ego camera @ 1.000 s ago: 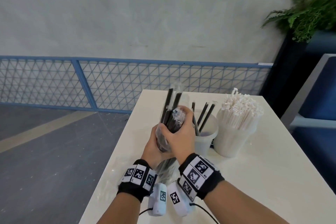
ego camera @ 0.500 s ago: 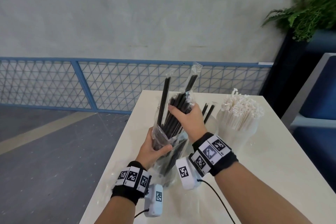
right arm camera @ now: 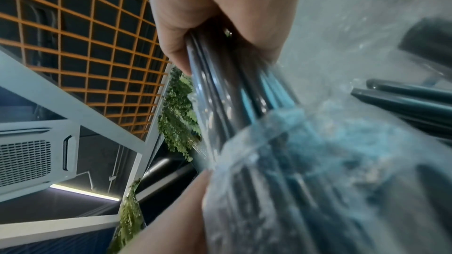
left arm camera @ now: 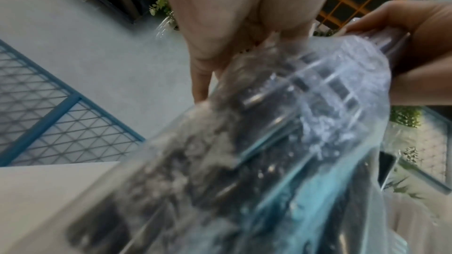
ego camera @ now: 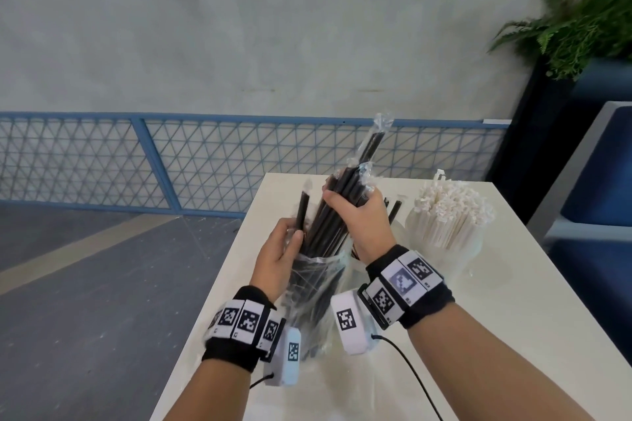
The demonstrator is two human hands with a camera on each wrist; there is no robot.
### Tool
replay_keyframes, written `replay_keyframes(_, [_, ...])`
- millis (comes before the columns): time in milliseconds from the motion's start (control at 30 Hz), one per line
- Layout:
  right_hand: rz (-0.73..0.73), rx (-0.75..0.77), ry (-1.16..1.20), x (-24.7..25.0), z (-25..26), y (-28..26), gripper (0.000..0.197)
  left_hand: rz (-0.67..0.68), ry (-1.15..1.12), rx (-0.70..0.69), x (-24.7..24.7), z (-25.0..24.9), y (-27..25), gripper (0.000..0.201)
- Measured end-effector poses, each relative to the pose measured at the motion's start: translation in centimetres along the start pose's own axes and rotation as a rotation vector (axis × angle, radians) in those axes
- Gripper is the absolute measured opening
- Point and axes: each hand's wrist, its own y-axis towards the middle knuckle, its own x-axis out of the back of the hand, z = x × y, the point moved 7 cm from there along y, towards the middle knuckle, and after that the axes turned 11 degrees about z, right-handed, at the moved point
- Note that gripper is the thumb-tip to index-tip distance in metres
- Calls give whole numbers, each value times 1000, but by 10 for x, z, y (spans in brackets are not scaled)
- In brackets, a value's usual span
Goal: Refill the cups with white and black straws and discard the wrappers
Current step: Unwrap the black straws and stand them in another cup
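only from the head view: white paper straws [ego camera: 451, 212] in a cup; right hand [ego camera: 362, 219] squeezing shiny black straws [ego camera: 337, 205], left hand [ego camera: 277, 256] gripping crinkly clear bag [ego camera: 314, 287].

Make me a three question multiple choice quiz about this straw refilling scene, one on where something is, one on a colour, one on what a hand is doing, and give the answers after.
1. Where does the cup of white straws stand on the table?
A. To the right of both hands
B. To the left of both hands
C. At the near edge, in front of the wrists

2. What colour are the straws in the right hand?
A. White
B. Black
C. Green

3. What is the left hand doing?
A. Resting flat on the table
B. Holding the clear plastic wrapper low down
C. Reaching into the cup of white straws

Answers:
1 A, the head view shows the cup to the right, beyond the right hand.
2 B, the bundle of straws it grips is black.
3 B, its fingers curl round the wrapper while the bundle sticks out above.
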Motion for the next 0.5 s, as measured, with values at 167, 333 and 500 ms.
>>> replay_keyframes(167, [-19, 9, 12, 0, 2, 2, 16, 194, 227, -15, -12, 0, 0, 71])
replay_keyframes(333, [111, 25, 61, -16, -2, -10, 35, 36, 235, -17, -10, 4, -1, 55])
replay_keyframes(500, [32, 11, -204, -19, -34, -33, 53, 40, 171, 4, -13, 13, 0, 64])
